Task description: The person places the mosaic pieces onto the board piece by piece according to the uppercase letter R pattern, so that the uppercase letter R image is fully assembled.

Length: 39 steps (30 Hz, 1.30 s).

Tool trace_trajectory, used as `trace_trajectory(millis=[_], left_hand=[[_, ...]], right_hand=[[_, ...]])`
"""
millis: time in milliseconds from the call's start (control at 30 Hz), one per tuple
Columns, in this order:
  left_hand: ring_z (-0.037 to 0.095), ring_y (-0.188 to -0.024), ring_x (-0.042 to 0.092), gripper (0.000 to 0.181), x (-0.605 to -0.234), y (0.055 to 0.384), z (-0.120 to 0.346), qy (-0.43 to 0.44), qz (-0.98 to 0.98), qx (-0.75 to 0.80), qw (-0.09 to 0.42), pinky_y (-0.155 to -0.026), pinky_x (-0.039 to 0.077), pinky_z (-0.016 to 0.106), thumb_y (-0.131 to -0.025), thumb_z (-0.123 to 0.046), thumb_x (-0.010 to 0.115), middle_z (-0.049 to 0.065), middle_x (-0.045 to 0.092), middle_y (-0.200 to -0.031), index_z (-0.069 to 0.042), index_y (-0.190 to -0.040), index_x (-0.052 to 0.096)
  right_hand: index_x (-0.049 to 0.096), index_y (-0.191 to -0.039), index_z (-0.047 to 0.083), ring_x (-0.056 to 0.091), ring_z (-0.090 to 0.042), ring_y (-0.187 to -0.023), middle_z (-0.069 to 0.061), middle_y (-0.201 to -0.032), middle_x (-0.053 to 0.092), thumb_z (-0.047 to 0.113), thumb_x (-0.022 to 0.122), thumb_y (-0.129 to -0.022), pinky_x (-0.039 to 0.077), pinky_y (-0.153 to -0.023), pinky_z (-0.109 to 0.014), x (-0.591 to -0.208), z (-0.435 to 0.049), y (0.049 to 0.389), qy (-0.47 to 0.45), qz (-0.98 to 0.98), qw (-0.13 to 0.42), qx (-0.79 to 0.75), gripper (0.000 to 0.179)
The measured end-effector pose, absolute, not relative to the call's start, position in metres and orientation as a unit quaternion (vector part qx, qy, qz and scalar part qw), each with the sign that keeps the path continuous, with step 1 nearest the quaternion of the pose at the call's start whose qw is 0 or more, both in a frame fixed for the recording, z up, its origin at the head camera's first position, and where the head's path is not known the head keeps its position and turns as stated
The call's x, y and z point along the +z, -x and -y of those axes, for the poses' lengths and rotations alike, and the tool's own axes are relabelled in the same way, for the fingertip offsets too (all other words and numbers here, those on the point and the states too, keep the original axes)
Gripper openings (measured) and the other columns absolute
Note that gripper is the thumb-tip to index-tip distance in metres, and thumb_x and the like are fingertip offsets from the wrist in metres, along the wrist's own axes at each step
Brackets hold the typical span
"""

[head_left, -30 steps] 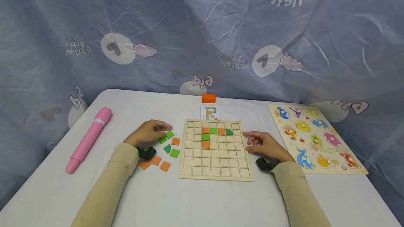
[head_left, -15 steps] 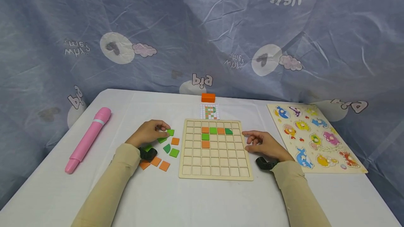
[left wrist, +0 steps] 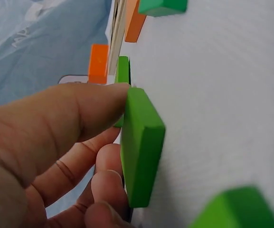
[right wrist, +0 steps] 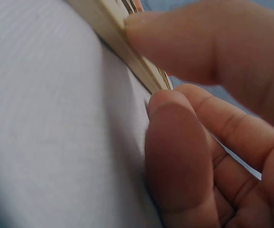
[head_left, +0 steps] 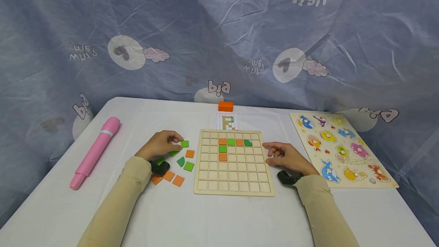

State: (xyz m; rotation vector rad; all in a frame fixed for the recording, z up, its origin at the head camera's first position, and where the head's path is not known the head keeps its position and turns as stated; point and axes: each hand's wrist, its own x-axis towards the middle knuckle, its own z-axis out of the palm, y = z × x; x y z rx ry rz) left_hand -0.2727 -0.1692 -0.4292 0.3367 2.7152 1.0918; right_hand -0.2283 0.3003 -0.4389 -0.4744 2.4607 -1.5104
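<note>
My left hand [head_left: 161, 143] is over the loose tiles left of the wooden grid board [head_left: 236, 190]. Its thumb and index finger pinch a green square tile [head_left: 184, 144] at its edges, low at the tabletop. A second green square tile [left wrist: 141, 147] lies close under the thumb in the left wrist view, and its far side is hidden by the fingers. My right hand [head_left: 286, 156] rests at the board's right edge, with thumb and index fingertips touching the rim [right wrist: 122, 45]. Orange, light green and dark green tiles sit in the board's upper cells.
Several orange tiles [head_left: 178, 180] and a dark green quarter-round tile [head_left: 181, 161] lie near my left wrist. Behind the board are a pattern card [head_left: 226, 121] and an orange block [head_left: 225, 106]. A pink microphone-like stick [head_left: 96, 151] lies left; an animal puzzle board [head_left: 343, 149] lies right.
The green tile at my left fingertips has shifted slightly away and turned squarer, while the one beneath the thumb has slid a little left. My right hand has stayed in place.
</note>
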Motion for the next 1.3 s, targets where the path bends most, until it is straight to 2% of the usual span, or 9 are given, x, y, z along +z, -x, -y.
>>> trace_trajectory(millis=[233, 533, 800, 933, 1300], left_hand=[[0.022, -0.092, 0.059, 0.027, -0.429, 0.273, 0.172, -0.125, -0.913, 0.375, 0.1, -0.084, 0.047, 0.036, -0.095, -0.017, 0.082, 0.007, 0.07, -0.105, -0.004, -0.118, 0.076], [0.022, -0.095, 0.068, 0.024, -0.42, 0.269, 0.172, -0.123, -0.908, 0.392, 0.088, -0.089, 0.052, 0.038, -0.098, -0.013, 0.078, 0.007, 0.075, -0.104, -0.003, -0.119, 0.076], [0.019, -0.091, 0.071, 0.025, -0.409, 0.263, 0.16, -0.138, -0.903, 0.402, 0.072, -0.082, 0.054, 0.035, -0.098, -0.014, 0.078, 0.006, 0.078, -0.102, -0.004, -0.121, 0.076], [0.017, -0.09, 0.071, 0.025, -0.403, 0.259, 0.148, -0.147, -0.901, 0.402, 0.071, -0.083, 0.054, 0.035, -0.097, -0.015, 0.078, 0.004, 0.078, -0.101, -0.005, -0.121, 0.077], [0.017, -0.081, 0.069, 0.028, -0.4, 0.245, 0.109, -0.141, -0.888, 0.43, 0.087, -0.072, 0.053, 0.031, -0.096, -0.018, 0.081, 0.002, 0.077, -0.097, -0.009, -0.122, 0.078]], right_hand=[[0.058, -0.143, -0.016, 0.054, -0.01, -0.078, -0.014, -0.1, 0.065, -0.002, 0.082, -0.089, 0.046, -0.07, -0.02, -0.44, -0.301, 0.229, 0.162, -0.836, 0.106, -0.513, 0.06], [0.058, -0.143, -0.016, 0.053, -0.01, -0.078, -0.014, -0.1, 0.065, -0.004, 0.082, -0.088, 0.046, -0.07, -0.02, -0.44, -0.3, 0.23, 0.161, -0.837, 0.106, -0.512, 0.061], [0.059, -0.142, -0.017, 0.053, -0.009, -0.078, -0.014, -0.099, 0.065, -0.005, 0.082, -0.088, 0.046, -0.069, -0.02, -0.441, -0.301, 0.231, 0.162, -0.838, 0.105, -0.51, 0.06], [0.058, -0.142, -0.017, 0.054, -0.009, -0.078, -0.014, -0.1, 0.065, -0.005, 0.082, -0.088, 0.046, -0.069, -0.02, -0.441, -0.301, 0.23, 0.16, -0.837, 0.106, -0.512, 0.06], [0.058, -0.143, -0.016, 0.054, -0.01, -0.079, -0.013, -0.1, 0.065, -0.003, 0.082, -0.088, 0.046, -0.07, -0.02, -0.44, -0.301, 0.229, 0.156, -0.839, 0.107, -0.51, 0.061]])
